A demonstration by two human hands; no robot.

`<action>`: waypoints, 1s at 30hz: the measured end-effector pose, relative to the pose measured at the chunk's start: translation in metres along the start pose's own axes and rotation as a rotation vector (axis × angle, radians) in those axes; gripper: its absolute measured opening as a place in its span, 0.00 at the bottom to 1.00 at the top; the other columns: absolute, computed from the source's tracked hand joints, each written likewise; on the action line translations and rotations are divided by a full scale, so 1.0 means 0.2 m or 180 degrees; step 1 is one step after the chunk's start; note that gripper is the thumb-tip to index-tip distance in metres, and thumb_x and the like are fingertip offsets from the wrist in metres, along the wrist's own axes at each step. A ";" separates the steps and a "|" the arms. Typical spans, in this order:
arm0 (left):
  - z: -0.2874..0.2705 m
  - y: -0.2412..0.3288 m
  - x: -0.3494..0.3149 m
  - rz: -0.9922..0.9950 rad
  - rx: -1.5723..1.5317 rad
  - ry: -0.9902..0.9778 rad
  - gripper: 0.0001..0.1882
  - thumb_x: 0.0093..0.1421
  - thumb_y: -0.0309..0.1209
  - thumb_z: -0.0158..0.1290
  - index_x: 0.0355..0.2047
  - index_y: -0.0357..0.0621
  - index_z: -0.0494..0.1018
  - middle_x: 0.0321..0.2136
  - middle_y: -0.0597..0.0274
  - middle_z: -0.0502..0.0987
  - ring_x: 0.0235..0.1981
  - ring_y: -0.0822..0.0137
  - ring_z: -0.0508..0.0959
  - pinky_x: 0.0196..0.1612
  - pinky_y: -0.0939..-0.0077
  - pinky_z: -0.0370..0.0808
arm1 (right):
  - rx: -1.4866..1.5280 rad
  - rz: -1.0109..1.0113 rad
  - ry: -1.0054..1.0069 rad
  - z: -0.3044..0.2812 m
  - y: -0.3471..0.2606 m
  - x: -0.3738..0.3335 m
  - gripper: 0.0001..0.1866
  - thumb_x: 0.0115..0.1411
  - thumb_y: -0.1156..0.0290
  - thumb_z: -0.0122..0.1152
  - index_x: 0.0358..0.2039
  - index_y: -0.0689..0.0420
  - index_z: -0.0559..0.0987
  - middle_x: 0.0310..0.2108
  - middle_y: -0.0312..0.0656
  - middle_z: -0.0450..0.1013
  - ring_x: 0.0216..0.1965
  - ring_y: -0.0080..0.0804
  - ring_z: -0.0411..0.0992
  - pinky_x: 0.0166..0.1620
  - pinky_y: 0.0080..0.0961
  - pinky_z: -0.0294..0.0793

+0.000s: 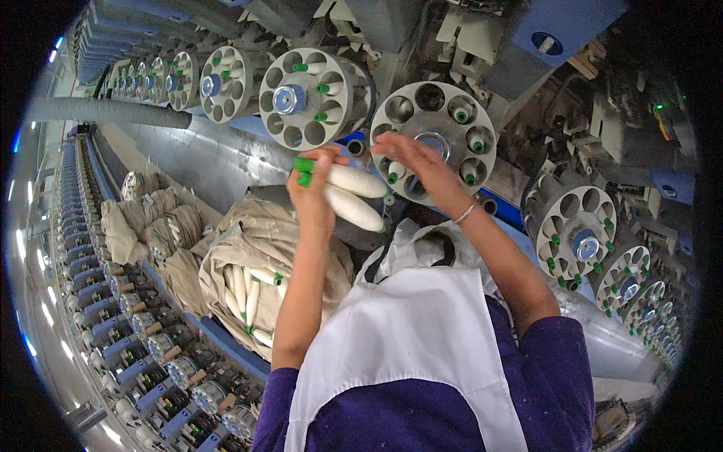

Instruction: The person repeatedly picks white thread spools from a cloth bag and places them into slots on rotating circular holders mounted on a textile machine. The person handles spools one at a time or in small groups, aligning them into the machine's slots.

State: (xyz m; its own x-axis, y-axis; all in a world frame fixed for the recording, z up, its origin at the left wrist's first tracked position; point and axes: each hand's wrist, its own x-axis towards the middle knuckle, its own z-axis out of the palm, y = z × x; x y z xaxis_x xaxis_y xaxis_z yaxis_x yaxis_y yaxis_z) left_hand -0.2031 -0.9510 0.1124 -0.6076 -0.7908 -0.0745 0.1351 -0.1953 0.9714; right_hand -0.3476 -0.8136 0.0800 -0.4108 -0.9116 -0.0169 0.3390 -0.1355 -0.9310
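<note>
My left hand [310,197] is closed around the green tube ends of two white yarn bobbins. The upper bobbin [357,181] and the lower bobbin [354,210] point right, side by side, in front of my apron. Fingers stretched out, my right hand [428,169] is open over the left part of a round grey magazine [444,87], with nothing visible in it. Several pockets of this magazine hold bobbins with green ends, such as one bobbin [476,143] at its right. My right hand and forearm hide part of its blue hub and lower face.
Another round magazine [306,135] stands just left, in a row of similar ones. Below left, a beige cloth sack [226,245] holds loose bobbins [252,297], with more cloth bundles [173,226] behind. A grey pipe [113,110] crosses at left. Another magazine [576,218] is at right.
</note>
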 end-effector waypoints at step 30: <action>-0.36 0.02 -0.32 -0.0579 -0.1488 0.1454 0.17 0.66 0.46 0.44 0.29 0.44 0.66 0.38 0.52 0.74 0.44 0.53 0.75 0.52 0.54 0.72 | 0.0706 0.1284 -0.0187 0.13 0.21 -0.09 0.13 0.66 0.58 0.50 0.30 0.52 0.68 0.26 0.36 0.72 0.25 0.34 0.73 0.24 0.32 0.67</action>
State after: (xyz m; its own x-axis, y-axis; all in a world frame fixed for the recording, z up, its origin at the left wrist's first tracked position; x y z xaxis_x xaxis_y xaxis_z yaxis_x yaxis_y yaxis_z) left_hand -0.1064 -0.9426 0.1046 -0.2749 -0.8672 -0.4151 0.4487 -0.4976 0.7424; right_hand -0.3041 -0.8132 0.0502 -0.1625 -0.9281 -0.3350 0.6374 0.1604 -0.7537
